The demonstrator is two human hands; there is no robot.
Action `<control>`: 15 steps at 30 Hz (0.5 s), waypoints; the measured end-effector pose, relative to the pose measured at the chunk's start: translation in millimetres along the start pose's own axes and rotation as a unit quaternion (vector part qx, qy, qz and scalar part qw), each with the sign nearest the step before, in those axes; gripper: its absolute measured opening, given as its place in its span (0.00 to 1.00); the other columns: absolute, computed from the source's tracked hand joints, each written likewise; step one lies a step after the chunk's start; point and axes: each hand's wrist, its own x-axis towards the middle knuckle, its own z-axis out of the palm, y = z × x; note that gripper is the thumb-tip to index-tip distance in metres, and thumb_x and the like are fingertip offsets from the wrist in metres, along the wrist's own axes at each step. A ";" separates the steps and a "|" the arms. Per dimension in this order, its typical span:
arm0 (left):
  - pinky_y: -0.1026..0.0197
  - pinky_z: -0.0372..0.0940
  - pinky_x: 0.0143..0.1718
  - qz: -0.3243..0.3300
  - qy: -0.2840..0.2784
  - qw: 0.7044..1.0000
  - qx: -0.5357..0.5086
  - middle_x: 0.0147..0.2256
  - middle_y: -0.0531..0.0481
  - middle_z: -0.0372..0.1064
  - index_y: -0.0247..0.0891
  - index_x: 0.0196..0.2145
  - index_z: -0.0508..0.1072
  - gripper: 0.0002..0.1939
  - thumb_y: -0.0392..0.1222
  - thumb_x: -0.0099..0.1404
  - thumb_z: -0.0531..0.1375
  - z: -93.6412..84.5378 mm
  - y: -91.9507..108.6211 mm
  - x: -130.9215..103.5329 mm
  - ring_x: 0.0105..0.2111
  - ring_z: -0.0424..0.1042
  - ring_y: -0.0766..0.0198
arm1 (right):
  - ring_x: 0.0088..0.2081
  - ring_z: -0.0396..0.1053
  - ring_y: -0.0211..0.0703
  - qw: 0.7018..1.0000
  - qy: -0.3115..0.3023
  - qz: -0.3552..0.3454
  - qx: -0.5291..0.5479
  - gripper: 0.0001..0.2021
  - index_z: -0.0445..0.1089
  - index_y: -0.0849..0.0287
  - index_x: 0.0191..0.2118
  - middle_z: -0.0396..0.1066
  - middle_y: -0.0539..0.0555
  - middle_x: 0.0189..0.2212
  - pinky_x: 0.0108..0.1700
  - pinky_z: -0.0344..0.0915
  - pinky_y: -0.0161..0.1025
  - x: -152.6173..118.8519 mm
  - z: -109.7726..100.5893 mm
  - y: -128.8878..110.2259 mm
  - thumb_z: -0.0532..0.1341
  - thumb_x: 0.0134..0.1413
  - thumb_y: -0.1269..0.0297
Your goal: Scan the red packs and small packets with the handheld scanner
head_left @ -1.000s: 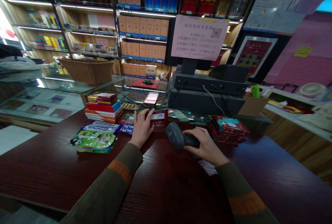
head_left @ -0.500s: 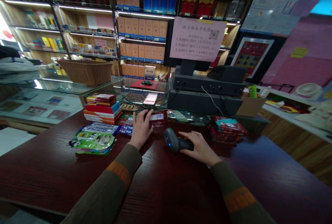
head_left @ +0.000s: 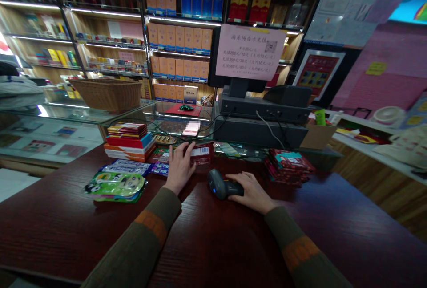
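Note:
My right hand is closed round the handle of a black barcode scanner, whose head with a small blue light points left. The scanner lies low over the dark wooden counter. My left hand has its fingers spread, its tips at a dark red packet with a white barcode label. Purple packets lie just left of that hand. Whether its fingertips press on the red packet is hard to tell.
Stacked boxes and green panda packs lie on the left. A pile of red packets sits at the right. Behind stand a wicker basket, a black till and a screen bearing a pink sign.
The whole view has shifted slightly. Both hands, the scanner and the packets keep nearly the same places relative to one another.

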 end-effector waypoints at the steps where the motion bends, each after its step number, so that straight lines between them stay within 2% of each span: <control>1: 0.34 0.39 0.70 0.001 0.000 1.000 0.000 0.61 0.36 0.59 0.42 0.68 0.54 0.41 0.36 0.60 0.63 -0.5 0.5 0.2 0.64 0.58 0.47 | 0.57 0.68 0.54 1.000 -0.002 0.000 0.000 0.28 0.66 0.51 0.60 0.72 0.57 0.56 0.66 0.48 0.59 -0.1 -0.9 -0.6 0.68 0.54 0.54; 6: 0.34 0.40 0.69 0.004 0.001 1.000 0.002 0.61 0.36 0.60 0.41 0.67 0.55 0.40 0.36 0.59 0.63 -2.5 2.5 1.0 0.64 0.58 0.47 | 0.54 0.69 0.55 0.999 0.014 0.022 0.027 0.28 0.68 0.50 0.59 0.75 0.58 0.51 0.64 0.51 0.59 -1.0 -7.4 -3.4 0.66 0.55 0.46; 9: 0.35 0.40 0.70 0.007 0.002 1.000 0.003 0.61 0.36 0.60 0.41 0.67 0.55 0.40 0.36 0.60 0.63 -2.3 3.4 1.4 0.64 0.59 0.47 | 0.53 0.70 0.53 0.991 0.069 0.062 0.098 0.22 0.70 0.51 0.57 0.76 0.57 0.48 0.61 0.56 0.55 2.7 -8.8 -2.3 0.56 0.64 0.47; 11: 0.35 0.40 0.70 0.009 0.002 1.000 0.001 0.61 0.37 0.60 0.42 0.67 0.55 0.40 0.36 0.60 0.63 -1.6 4.0 1.4 0.64 0.58 0.48 | 0.52 0.72 0.51 0.977 0.115 0.096 0.154 0.21 0.72 0.52 0.55 0.77 0.57 0.48 0.59 0.61 0.51 8.8 -7.4 0.0 0.53 0.66 0.49; 15: 0.35 0.39 0.70 0.019 0.000 1.000 -0.007 0.61 0.37 0.60 0.43 0.68 0.55 0.40 0.36 0.60 0.63 -0.2 5.5 1.1 0.64 0.58 0.48 | 0.44 0.75 0.48 0.951 0.155 0.154 0.220 0.18 0.75 0.55 0.50 0.79 0.56 0.43 0.51 0.67 0.46 27.8 -3.5 5.4 0.58 0.60 0.53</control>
